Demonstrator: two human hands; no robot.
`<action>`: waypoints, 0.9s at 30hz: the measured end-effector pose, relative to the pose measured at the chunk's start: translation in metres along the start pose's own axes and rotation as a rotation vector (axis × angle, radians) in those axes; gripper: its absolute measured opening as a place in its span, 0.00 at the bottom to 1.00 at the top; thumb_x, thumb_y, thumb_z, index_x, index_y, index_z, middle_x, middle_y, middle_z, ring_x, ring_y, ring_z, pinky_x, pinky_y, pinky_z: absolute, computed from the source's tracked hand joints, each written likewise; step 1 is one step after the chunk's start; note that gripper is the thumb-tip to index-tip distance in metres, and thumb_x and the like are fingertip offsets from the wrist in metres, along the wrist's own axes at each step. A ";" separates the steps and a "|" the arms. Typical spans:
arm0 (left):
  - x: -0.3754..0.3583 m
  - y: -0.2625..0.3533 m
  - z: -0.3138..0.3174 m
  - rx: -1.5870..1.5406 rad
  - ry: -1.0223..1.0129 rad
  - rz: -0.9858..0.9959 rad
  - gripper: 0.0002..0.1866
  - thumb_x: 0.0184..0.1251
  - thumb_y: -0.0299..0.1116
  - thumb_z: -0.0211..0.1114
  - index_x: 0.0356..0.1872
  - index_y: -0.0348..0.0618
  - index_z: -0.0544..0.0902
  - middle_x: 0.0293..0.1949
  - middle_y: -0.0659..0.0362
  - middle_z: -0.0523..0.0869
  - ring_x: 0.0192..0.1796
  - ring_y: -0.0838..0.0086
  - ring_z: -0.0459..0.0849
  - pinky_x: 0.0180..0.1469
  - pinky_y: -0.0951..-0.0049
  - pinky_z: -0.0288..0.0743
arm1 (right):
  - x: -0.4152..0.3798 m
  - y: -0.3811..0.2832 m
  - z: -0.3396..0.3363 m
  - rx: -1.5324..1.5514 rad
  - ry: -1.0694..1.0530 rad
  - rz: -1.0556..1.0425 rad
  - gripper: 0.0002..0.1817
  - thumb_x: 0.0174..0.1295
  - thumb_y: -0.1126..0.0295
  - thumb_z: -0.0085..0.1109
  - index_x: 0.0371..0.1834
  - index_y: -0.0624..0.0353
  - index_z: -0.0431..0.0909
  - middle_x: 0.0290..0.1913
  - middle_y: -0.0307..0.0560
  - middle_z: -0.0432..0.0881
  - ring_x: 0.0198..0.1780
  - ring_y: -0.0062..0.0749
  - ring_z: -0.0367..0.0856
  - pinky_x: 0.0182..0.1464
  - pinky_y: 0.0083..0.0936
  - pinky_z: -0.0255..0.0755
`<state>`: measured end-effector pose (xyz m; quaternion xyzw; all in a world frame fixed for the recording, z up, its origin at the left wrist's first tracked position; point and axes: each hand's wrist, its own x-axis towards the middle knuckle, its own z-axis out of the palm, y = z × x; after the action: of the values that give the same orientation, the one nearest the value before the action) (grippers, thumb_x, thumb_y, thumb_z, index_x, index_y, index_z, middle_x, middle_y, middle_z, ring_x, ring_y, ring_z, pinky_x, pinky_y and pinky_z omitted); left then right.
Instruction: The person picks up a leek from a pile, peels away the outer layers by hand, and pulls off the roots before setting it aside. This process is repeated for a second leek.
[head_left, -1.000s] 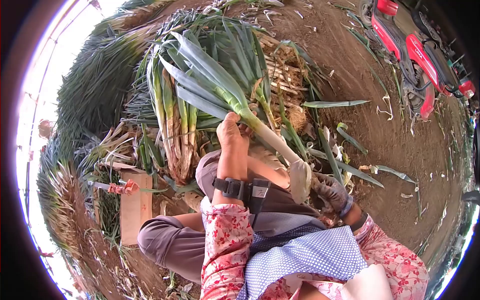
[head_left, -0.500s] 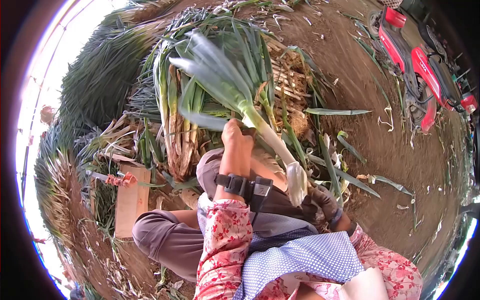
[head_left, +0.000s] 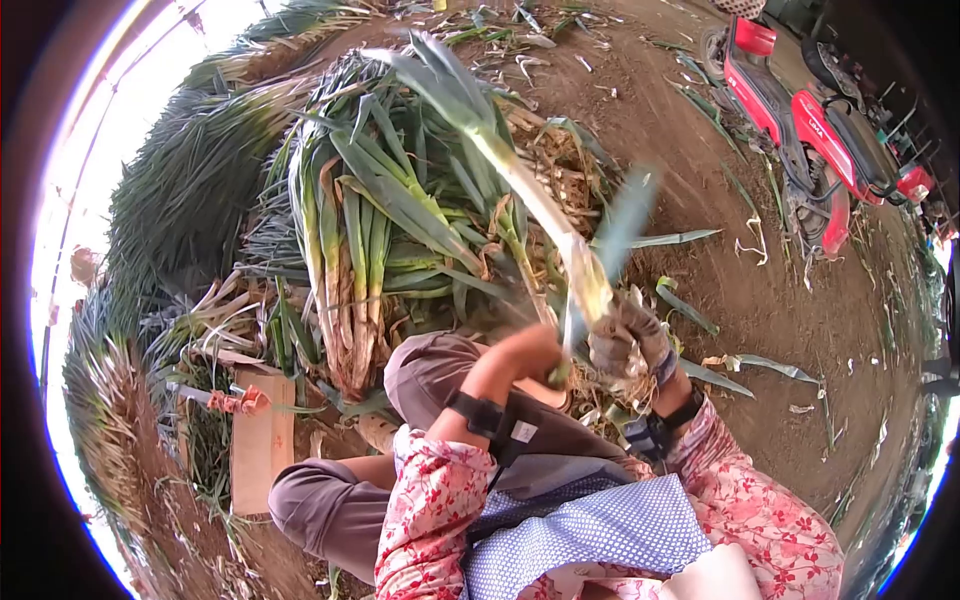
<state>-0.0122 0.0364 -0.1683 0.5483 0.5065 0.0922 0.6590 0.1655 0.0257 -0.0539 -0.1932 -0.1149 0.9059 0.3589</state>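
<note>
My gloved right hand [head_left: 625, 340] is closed around the root end of a leek [head_left: 535, 195], whose pale stalk slants up to the left into green leaves. Just left of it, my bare left hand [head_left: 527, 355] is closed in a fist, palm side hidden. A motion-smeared leek leaf [head_left: 628, 225] runs from that fist up behind the stalk. Both hands are over my lap, close together. Ahead of my knees lies a heap of untrimmed leeks [head_left: 400, 210], some with brown, dry outer leaves.
Big stacks of leeks [head_left: 190, 190] fill the left side. A wooden board [head_left: 262, 445] stands beside my left knee, near a stick wrapped in reddish material [head_left: 240, 398]. Red machinery [head_left: 800, 120] stands at the far right. Loose leaf scraps [head_left: 760, 365] litter the dirt floor.
The leek has swung up and right with my gloved hand, which has risen. My left hand has come down from the upper stalk to near the root end, with a leaf in it.
</note>
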 end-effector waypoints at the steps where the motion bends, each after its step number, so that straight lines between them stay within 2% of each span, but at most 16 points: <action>1: -0.032 0.038 0.004 0.129 -0.086 -0.045 0.13 0.49 0.30 0.63 0.37 0.37 0.80 0.34 0.58 0.83 0.33 0.72 0.76 0.35 0.72 0.71 | 0.003 -0.007 0.009 -0.132 0.043 -0.013 0.19 0.57 0.57 0.59 0.45 0.56 0.70 0.22 0.35 0.70 0.15 0.17 0.61 0.14 0.15 0.55; 2: -0.032 0.040 -0.002 0.454 -0.076 0.038 0.12 0.51 0.30 0.62 0.36 0.36 0.80 0.33 0.58 0.83 0.32 0.71 0.77 0.34 0.73 0.71 | 0.004 -0.014 0.025 -0.266 0.083 -0.026 0.19 0.57 0.57 0.59 0.45 0.57 0.70 0.23 0.35 0.70 0.15 0.17 0.62 0.15 0.15 0.57; 3: -0.024 0.027 -0.011 0.515 0.168 0.172 0.11 0.53 0.31 0.61 0.35 0.35 0.80 0.33 0.58 0.83 0.31 0.72 0.77 0.34 0.74 0.70 | 0.005 -0.017 0.034 -0.398 0.124 -0.041 0.19 0.57 0.57 0.60 0.44 0.58 0.70 0.23 0.35 0.71 0.16 0.17 0.63 0.16 0.15 0.58; 5: -0.026 0.026 -0.031 0.031 0.618 0.245 0.11 0.59 0.31 0.55 0.39 0.36 0.80 0.30 0.61 0.82 0.28 0.74 0.77 0.32 0.76 0.70 | 0.003 -0.013 0.033 -0.625 0.179 -0.134 0.26 0.55 0.53 0.61 0.48 0.63 0.70 0.25 0.35 0.73 0.18 0.16 0.67 0.18 0.14 0.60; 6: -0.043 0.045 -0.036 -0.476 0.780 0.221 0.13 0.63 0.35 0.54 0.43 0.38 0.78 0.31 0.63 0.80 0.32 0.78 0.78 0.35 0.77 0.72 | -0.002 -0.008 0.035 -0.701 0.182 -0.175 0.30 0.54 0.52 0.61 0.51 0.65 0.69 0.26 0.36 0.74 0.19 0.15 0.68 0.19 0.13 0.60; 7: -0.057 0.062 -0.041 -0.917 0.773 0.326 0.14 0.64 0.40 0.57 0.45 0.42 0.76 0.33 0.64 0.78 0.37 0.77 0.78 0.40 0.75 0.73 | -0.006 -0.003 0.031 -0.797 0.201 -0.211 0.31 0.55 0.52 0.60 0.54 0.65 0.68 0.26 0.36 0.74 0.19 0.15 0.68 0.19 0.12 0.60; 8: -0.059 0.063 -0.045 -1.083 0.792 0.481 0.15 0.63 0.42 0.59 0.44 0.42 0.76 0.37 0.63 0.78 0.42 0.77 0.78 0.44 0.72 0.74 | -0.011 0.002 0.023 -0.891 0.218 -0.243 0.33 0.55 0.51 0.60 0.56 0.65 0.66 0.27 0.35 0.75 0.19 0.15 0.68 0.19 0.12 0.60; 9: -0.059 0.064 -0.049 -1.180 0.812 0.560 0.14 0.63 0.40 0.59 0.43 0.41 0.76 0.35 0.63 0.79 0.40 0.76 0.78 0.43 0.72 0.74 | -0.017 0.008 0.017 -0.983 0.236 -0.275 0.34 0.55 0.51 0.59 0.58 0.65 0.65 0.27 0.35 0.75 0.19 0.14 0.68 0.19 0.11 0.60; 10: -0.059 0.063 -0.052 -1.274 0.831 0.640 0.14 0.63 0.38 0.59 0.43 0.41 0.76 0.34 0.63 0.79 0.38 0.76 0.79 0.43 0.72 0.75 | -0.023 0.015 0.016 -0.924 0.282 -0.182 0.33 0.58 0.52 0.57 0.60 0.66 0.63 0.29 0.33 0.75 0.22 0.11 0.69 0.21 0.09 0.60; 13: -0.059 0.056 -0.058 -1.269 0.826 0.751 0.12 0.61 0.35 0.62 0.42 0.39 0.77 0.31 0.62 0.80 0.33 0.77 0.80 0.39 0.74 0.76 | -0.029 0.036 -0.008 -1.027 0.236 -0.239 0.28 0.59 0.60 0.56 0.59 0.67 0.65 0.35 0.33 0.77 0.31 0.10 0.71 0.31 0.09 0.65; 16: -0.060 0.051 -0.058 -1.209 1.041 0.506 0.12 0.58 0.33 0.64 0.40 0.38 0.78 0.29 0.62 0.81 0.27 0.79 0.79 0.34 0.78 0.77 | -0.031 0.045 -0.008 -1.077 0.228 -0.245 0.26 0.59 0.65 0.54 0.59 0.68 0.65 0.42 0.36 0.77 0.39 0.12 0.71 0.40 0.12 0.67; 17: -0.061 0.049 -0.058 -1.167 1.080 0.450 0.12 0.56 0.31 0.66 0.39 0.39 0.78 0.29 0.62 0.81 0.26 0.81 0.78 0.27 0.82 0.73 | -0.032 0.046 -0.002 -1.095 0.239 -0.234 0.25 0.59 0.67 0.54 0.59 0.68 0.65 0.43 0.37 0.77 0.41 0.13 0.71 0.43 0.13 0.67; 21: -0.071 0.054 -0.062 -1.227 0.997 0.322 0.12 0.53 0.34 0.68 0.37 0.42 0.79 0.26 0.67 0.79 0.24 0.86 0.73 0.24 0.84 0.61 | -0.031 0.041 0.001 -1.281 0.281 -0.192 0.25 0.58 0.69 0.54 0.58 0.68 0.65 0.47 0.39 0.77 0.45 0.16 0.71 0.48 0.16 0.66; 24: -0.069 0.053 -0.064 -1.310 0.982 0.363 0.10 0.53 0.33 0.68 0.32 0.43 0.78 0.24 0.67 0.78 0.23 0.85 0.72 0.24 0.85 0.61 | -0.032 0.037 0.006 -1.127 0.306 -0.085 0.25 0.58 0.68 0.55 0.58 0.67 0.66 0.48 0.41 0.77 0.46 0.18 0.72 0.50 0.17 0.66; 25: -0.071 0.051 -0.066 -1.299 0.975 0.380 0.07 0.53 0.31 0.68 0.29 0.43 0.77 0.24 0.67 0.78 0.24 0.85 0.72 0.25 0.84 0.62 | -0.032 0.037 0.003 -1.143 0.290 -0.122 0.25 0.58 0.69 0.55 0.58 0.67 0.66 0.48 0.42 0.77 0.47 0.18 0.72 0.50 0.17 0.66; 27: -0.068 0.051 -0.063 -1.175 1.087 0.441 0.06 0.54 0.29 0.67 0.29 0.43 0.77 0.24 0.66 0.78 0.24 0.85 0.73 0.26 0.84 0.64 | -0.031 0.040 -0.002 -1.174 0.257 -0.199 0.24 0.58 0.69 0.55 0.58 0.66 0.66 0.48 0.43 0.77 0.48 0.19 0.71 0.51 0.18 0.65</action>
<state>-0.0704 0.0497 -0.0813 0.0808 0.5046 0.7209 0.4683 0.1628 -0.0239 -0.0610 -0.4551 -0.5684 0.6227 0.2864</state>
